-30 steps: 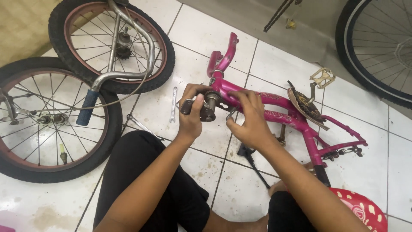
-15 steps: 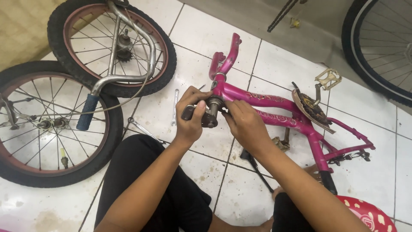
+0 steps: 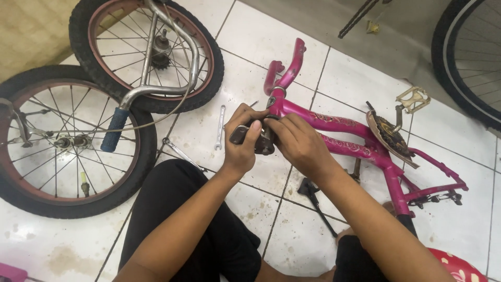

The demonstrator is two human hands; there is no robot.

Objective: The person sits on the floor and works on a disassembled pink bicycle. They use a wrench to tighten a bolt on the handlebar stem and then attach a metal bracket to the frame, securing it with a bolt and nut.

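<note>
— Two hands meet at the head tube of the pink bike frame. What does each grip?

— The left hand is clenched around a dark metal stem part just below the head tube. The right hand curls its fingers over the same part from the frame's side, touching it.

— Which way does the frame run?

— Its long axis leads away from the hands toward the crank and pedal, lying flat on the tiled floor.

— And beyond the frame?

— A small wrench lies just beside the head tube; farther out, two wheels and a handlebar. A kickstand lies below the frame.
</note>
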